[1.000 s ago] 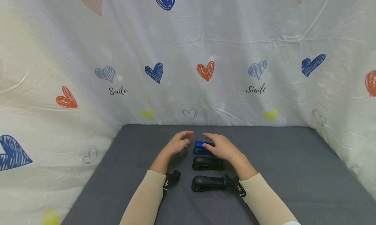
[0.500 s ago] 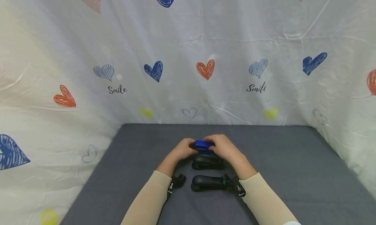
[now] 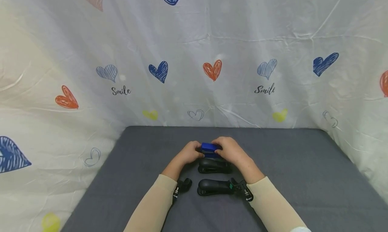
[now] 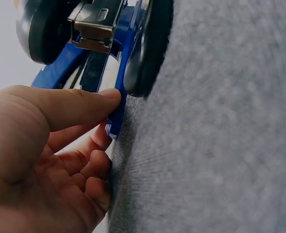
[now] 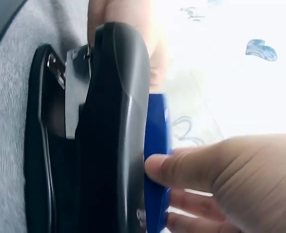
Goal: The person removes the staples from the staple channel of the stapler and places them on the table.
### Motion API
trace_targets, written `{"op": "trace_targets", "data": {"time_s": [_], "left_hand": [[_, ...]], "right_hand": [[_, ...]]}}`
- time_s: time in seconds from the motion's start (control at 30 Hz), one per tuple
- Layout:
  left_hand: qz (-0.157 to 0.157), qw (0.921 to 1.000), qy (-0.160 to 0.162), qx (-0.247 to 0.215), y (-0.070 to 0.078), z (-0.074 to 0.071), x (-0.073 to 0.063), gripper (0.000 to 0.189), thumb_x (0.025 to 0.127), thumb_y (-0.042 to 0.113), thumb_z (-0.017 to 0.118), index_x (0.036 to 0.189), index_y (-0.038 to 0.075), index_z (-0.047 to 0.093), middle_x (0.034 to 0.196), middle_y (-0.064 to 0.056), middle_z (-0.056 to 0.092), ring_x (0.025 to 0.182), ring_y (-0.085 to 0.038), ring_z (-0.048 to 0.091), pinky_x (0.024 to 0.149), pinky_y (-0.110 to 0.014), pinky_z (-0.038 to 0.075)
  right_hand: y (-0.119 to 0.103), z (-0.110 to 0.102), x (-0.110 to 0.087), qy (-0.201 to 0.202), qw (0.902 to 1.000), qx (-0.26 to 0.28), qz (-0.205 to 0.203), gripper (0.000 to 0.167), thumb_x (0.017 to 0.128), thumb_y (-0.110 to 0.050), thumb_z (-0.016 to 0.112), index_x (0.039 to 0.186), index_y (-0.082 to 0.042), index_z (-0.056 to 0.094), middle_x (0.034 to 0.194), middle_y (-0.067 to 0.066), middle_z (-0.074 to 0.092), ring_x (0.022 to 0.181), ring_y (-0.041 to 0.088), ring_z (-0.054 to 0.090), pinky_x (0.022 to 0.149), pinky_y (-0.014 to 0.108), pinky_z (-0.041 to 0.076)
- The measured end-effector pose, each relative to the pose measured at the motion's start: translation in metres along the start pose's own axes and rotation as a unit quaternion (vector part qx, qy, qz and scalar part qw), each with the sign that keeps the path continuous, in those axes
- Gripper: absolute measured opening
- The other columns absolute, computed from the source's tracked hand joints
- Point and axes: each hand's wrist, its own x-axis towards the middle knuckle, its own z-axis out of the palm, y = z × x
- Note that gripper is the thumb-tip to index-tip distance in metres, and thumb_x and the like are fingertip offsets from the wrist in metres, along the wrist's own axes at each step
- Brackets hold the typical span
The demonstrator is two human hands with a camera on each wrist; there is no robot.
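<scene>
A blue stapler (image 3: 209,147) lies sideways at the back of a row of staplers, between both hands. My left hand (image 3: 188,153) pinches the end of its blue base (image 4: 114,116), thumb on one side and fingers behind, as the left wrist view shows. From the other end, my right hand (image 3: 230,151) holds the blue upper arm (image 5: 156,126) between thumb and fingers. The jaws of the blue stapler stand apart. Just in front of it lies a black stapler (image 3: 213,166), which covers part of the blue one in the right wrist view.
A second black stapler (image 3: 212,187) lies nearest the person, close to the right wrist's camera mount (image 3: 242,189). The left wrist carries a black camera mount (image 3: 184,185) too. Grey cloth (image 3: 288,164) covers the table, and a white curtain (image 3: 182,97) with printed hearts hangs behind it.
Both hands have come in from above and beside the blue stapler and taken hold of its two ends. The black staplers have stayed in place.
</scene>
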Motion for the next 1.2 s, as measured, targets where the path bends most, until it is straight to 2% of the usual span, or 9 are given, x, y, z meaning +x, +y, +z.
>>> {"op": "trace_targets", "data": {"time_s": [0.13, 0.33, 0.6, 0.8, 1.1, 1.2], "left_hand": [[0.007, 1.0000, 0.002, 0.004, 0.001, 0.000, 0.000, 0.019, 0.085, 0.004, 0.079, 0.103, -0.002, 0.077, 0.103, -0.010, 0.066, 0.095, -0.024, 0.060, 0.091, -0.045, 0.049], [0.003, 1.0000, -0.006, 0.000, 0.000, 0.002, -0.002, 0.027, 0.089, 0.003, 0.077, 0.115, 0.000, 0.076, 0.108, -0.009, 0.066, 0.101, -0.026, 0.061, 0.093, -0.045, 0.049], [-0.001, 1.0000, -0.006, 0.006, 0.002, 0.003, -0.003, 0.029, 0.090, 0.002, 0.075, 0.118, -0.001, 0.075, 0.115, -0.013, 0.065, 0.111, -0.032, 0.060, 0.099, -0.049, 0.047], [-0.008, 0.9999, -0.003, 0.010, 0.003, 0.001, -0.003, 0.029, 0.092, 0.003, 0.074, 0.120, -0.001, 0.074, 0.121, -0.015, 0.064, 0.118, -0.035, 0.058, 0.102, -0.051, 0.045], [0.004, 0.9998, 0.004, 0.019, 0.002, 0.003, -0.002, 0.030, 0.091, 0.002, 0.074, 0.121, -0.002, 0.074, 0.119, -0.016, 0.065, 0.116, -0.035, 0.059, 0.103, -0.050, 0.045], [0.005, 0.9997, 0.008, 0.021, 0.002, 0.003, -0.003, 0.030, 0.090, 0.002, 0.074, 0.120, -0.002, 0.074, 0.118, -0.015, 0.065, 0.116, -0.034, 0.060, 0.103, -0.049, 0.045]], "right_hand": [[0.005, -0.003, 0.000, 0.005, 0.9998, 0.017, -0.004, 0.035, 0.090, -0.005, 0.078, 0.124, 0.000, 0.071, 0.118, 0.014, 0.071, 0.109, 0.031, 0.067, 0.095, 0.046, 0.052], [0.015, -0.009, -0.003, -0.008, 0.9970, 0.077, 0.000, 0.040, 0.092, -0.003, 0.075, 0.131, 0.001, 0.066, 0.120, 0.015, 0.068, 0.110, 0.031, 0.065, 0.093, 0.047, 0.053], [0.027, -0.024, -0.009, -0.016, 0.9881, 0.143, 0.056, 0.039, 0.092, -0.008, 0.074, 0.129, -0.001, 0.063, 0.120, 0.013, 0.066, 0.114, 0.033, 0.062, 0.096, 0.051, 0.050], [0.036, -0.033, -0.012, -0.004, 0.9821, 0.175, 0.068, 0.037, 0.086, -0.008, 0.074, 0.121, -0.001, 0.064, 0.116, 0.012, 0.067, 0.112, 0.033, 0.064, 0.091, 0.048, 0.053], [0.049, -0.038, -0.018, -0.004, 0.9621, 0.257, 0.090, 0.037, 0.092, -0.013, 0.074, 0.123, 0.003, 0.062, 0.116, 0.018, 0.068, 0.111, 0.034, 0.067, 0.078, 0.042, 0.059], [0.049, -0.041, -0.019, -0.003, 0.9635, 0.253, 0.087, 0.036, 0.092, -0.016, 0.074, 0.121, 0.003, 0.063, 0.116, 0.019, 0.069, 0.111, 0.035, 0.067, 0.077, 0.041, 0.058]]}}
